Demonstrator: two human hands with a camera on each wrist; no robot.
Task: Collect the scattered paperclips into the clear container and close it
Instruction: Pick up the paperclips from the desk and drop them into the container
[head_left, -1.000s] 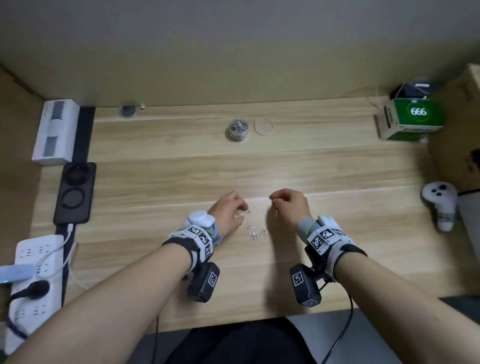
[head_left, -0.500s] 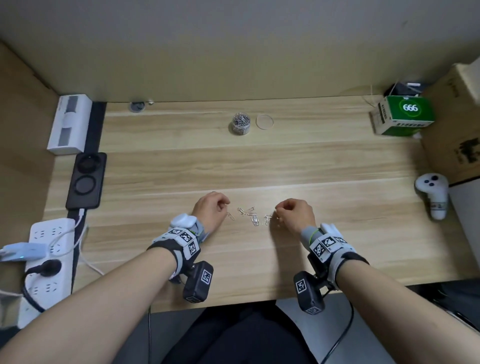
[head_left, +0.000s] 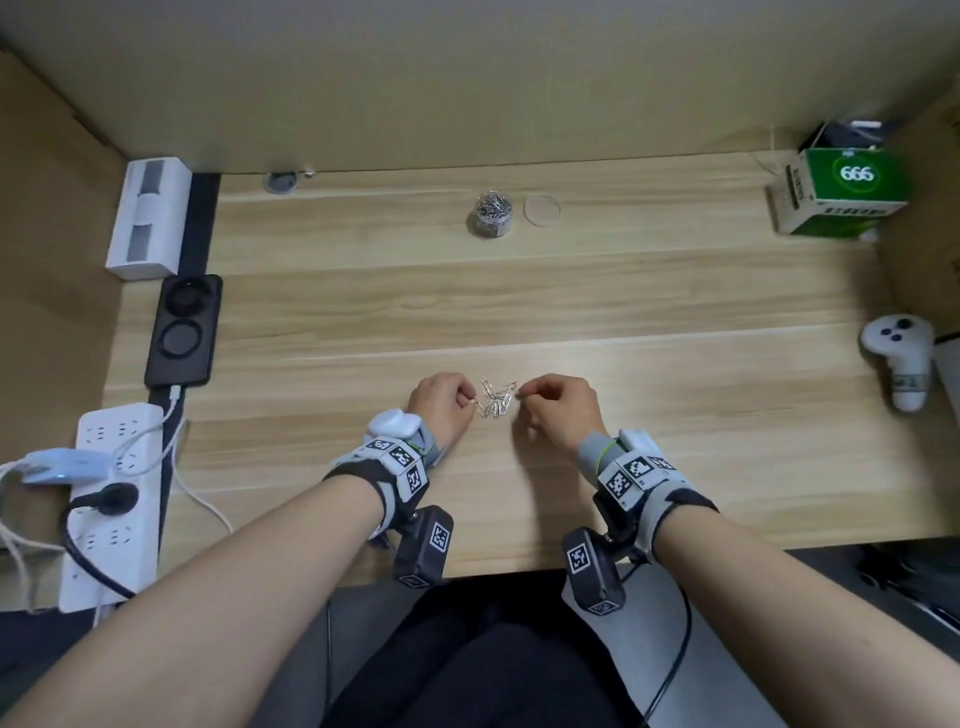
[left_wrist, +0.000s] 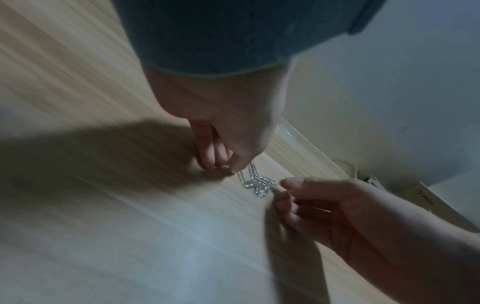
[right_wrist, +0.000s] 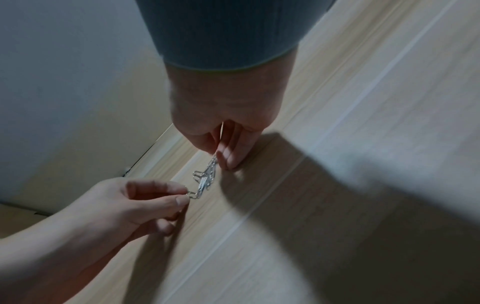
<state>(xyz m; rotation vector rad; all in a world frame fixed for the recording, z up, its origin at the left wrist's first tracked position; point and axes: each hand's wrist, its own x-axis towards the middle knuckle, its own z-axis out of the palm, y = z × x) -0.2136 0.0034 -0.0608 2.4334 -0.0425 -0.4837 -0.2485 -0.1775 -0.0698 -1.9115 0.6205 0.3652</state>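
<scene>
Both forearms reach forward over the near edge of the wooden desk (head_left: 675, 291), wrists low, the hands meeting at the desk's near middle with knuckles up. Between them lies a small bunch of silver paperclips (head_left: 496, 401) on the desk surface. The left hand (head_left: 441, 408) has its fingers curled, thumb and forefinger pinching the left end of the bunch; the right wrist view shows a clip's loop caught between that thumb tip and forefinger. The right hand (head_left: 558, 408) is likewise curled, its thumb and fingertips closed on the right end of the bunch, the remaining fingers tucked down against the wood.

Far from the hands, toward the far middle of the desk, stands the clear container (head_left: 492, 212), open and already holding a heap of paperclips. Its round clear lid (head_left: 542, 209) lies flat just to the right of it, apart from it.

A white controller (head_left: 901, 358) rests at the right edge, a green box (head_left: 841, 192) in the far right corner.
</scene>
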